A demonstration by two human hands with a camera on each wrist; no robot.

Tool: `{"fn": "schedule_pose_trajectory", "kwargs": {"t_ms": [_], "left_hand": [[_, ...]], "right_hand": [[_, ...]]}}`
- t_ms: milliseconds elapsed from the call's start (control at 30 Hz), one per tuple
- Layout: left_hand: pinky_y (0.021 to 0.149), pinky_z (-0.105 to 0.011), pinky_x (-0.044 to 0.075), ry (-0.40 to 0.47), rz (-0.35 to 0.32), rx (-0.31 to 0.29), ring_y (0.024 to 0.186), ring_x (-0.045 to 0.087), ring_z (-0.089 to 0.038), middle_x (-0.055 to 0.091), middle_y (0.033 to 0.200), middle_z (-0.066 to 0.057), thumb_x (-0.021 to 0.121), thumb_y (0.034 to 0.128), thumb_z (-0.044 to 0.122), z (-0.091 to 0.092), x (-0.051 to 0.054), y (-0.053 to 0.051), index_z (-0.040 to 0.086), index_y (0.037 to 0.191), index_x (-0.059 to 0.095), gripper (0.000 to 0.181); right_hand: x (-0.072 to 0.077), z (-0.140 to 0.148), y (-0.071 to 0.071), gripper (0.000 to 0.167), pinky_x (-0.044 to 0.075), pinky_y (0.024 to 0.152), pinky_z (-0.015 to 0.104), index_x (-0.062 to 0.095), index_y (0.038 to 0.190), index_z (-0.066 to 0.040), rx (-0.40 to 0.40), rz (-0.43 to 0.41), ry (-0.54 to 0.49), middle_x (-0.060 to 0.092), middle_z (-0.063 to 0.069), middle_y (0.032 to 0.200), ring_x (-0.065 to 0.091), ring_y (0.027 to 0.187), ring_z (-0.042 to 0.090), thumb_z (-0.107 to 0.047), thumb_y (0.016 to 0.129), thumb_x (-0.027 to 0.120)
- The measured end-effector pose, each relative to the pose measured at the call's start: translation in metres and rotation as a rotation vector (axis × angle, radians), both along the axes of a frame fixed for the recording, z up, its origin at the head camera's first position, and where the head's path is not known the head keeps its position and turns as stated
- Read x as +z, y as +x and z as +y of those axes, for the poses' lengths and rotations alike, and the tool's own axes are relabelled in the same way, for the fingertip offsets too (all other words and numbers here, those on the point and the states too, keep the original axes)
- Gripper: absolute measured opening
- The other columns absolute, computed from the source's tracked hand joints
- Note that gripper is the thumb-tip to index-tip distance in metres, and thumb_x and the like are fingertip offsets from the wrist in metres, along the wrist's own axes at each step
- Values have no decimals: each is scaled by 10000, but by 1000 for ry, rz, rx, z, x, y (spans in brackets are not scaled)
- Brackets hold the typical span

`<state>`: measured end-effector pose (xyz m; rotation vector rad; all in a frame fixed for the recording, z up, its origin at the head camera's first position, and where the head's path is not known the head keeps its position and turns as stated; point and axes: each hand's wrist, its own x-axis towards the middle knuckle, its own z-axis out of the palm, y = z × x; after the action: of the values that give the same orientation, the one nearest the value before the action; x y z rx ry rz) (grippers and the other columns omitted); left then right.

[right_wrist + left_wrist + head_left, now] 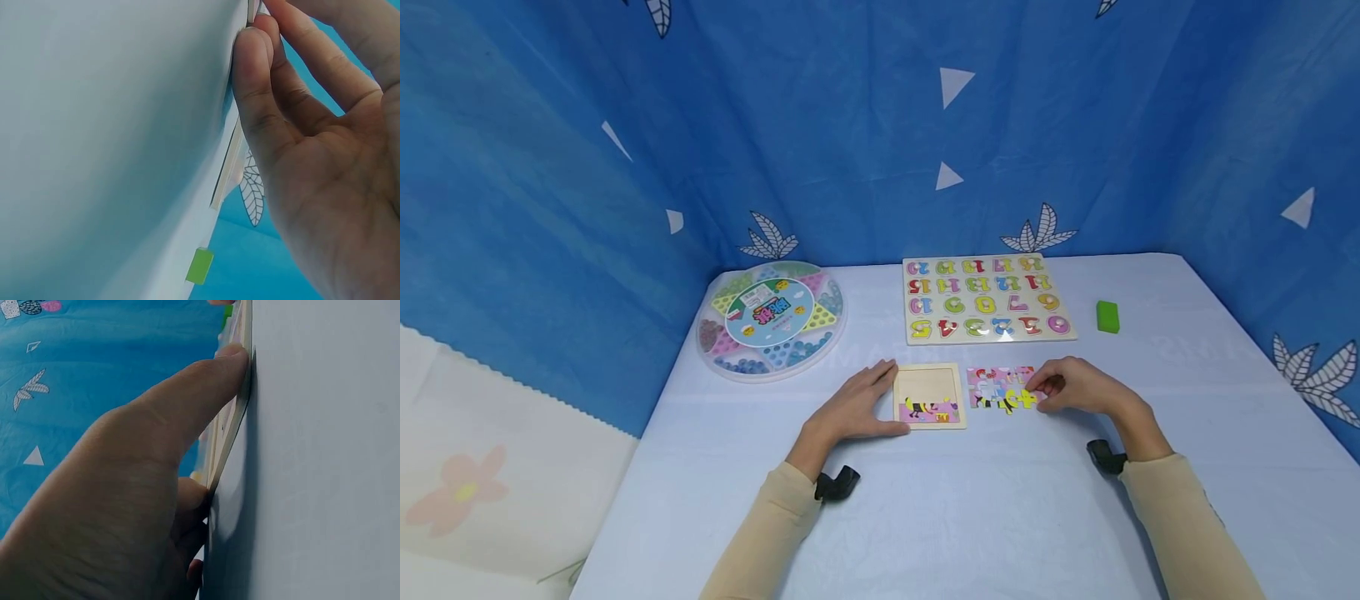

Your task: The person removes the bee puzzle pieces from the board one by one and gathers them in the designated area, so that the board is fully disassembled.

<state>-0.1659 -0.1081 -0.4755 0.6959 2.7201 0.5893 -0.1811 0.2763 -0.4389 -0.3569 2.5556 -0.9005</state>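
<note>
A square wooden puzzle tray [928, 372] lies flat on the table, its lower part filled with pieces showing a bee on pink. My left hand [861, 407] holds the tray at its left side, fingers at the upper left corner and thumb [219, 369] against the near edge. Just right of the tray is a group of joined puzzle pieces [988, 387] in pink, white and yellow. My right hand [1078, 386] pinches a piece at the right edge of this group, thumb [253, 62] and fingers close together. The fingers cover most of that piece.
Behind the tray lies a wooden number puzzle board [912, 333] with colourful numerals. A round, clear-lidded game box [771, 312] with beads sits at the back left. At the back right is a green block [1107, 317]. Blue curtain [865, 125] borders the white table [970, 517].
</note>
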Motion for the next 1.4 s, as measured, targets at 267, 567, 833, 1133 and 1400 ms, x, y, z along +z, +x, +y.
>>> {"fn": "schedule_pose_trajectory", "kwargs": {"t_ms": [267, 567, 833, 1133, 1400], "left_hand": [[1242, -408, 182, -4, 3, 6, 1527, 144, -182, 168, 1648, -10, 657, 757, 700, 1, -1, 1, 143, 1565, 192, 1086], [1240, -411, 188, -4, -4, 14, 1528, 138, -183, 151, 1651, 7, 654, 763, 703, 2, -3, 1, 166, 1568, 180, 1078], [1239, -416, 191, 4, 2, 10, 1528, 139, -185, 152, 1651, 8, 661, 762, 699, 1, -2, 1, 162, 1567, 184, 1079], [1237, -412, 197, 3, 4, 2, 1527, 144, -196, 153, 1651, -7, 665, 764, 695, 1, -1, 1, 143, 1565, 186, 1085], [1233, -417, 211, -6, -2, 13, 1527, 147, -198, 153, 1651, -2, 650, 758, 720, 2, 0, 1, 154, 1566, 186, 1089]], "right_hand": [[1, 0, -1, 358, 494, 683, 228, 716, 1077, -47, -33, -5, 1, 652, 62, 949, 532, 844, 197, -155, 754, 828], [-2, -19, -8, 398, 517, 695, 225, 719, 1086, -65, -15, -13, -37, 676, 47, 961, 549, 835, 195, -188, 731, 851], [10, -53, -11, 395, 516, 711, 247, 716, 1087, -48, 66, -2, -58, 656, 67, 924, 542, 828, 196, -158, 731, 848], [15, -92, -11, 356, 526, 726, 263, 719, 1058, -42, 145, 29, -89, 660, 85, 913, 547, 792, 180, -140, 738, 842], [17, -125, -13, 372, 512, 724, 250, 715, 1055, -52, 197, 8, -108, 648, 61, 879, 548, 791, 163, -147, 723, 853]]}}
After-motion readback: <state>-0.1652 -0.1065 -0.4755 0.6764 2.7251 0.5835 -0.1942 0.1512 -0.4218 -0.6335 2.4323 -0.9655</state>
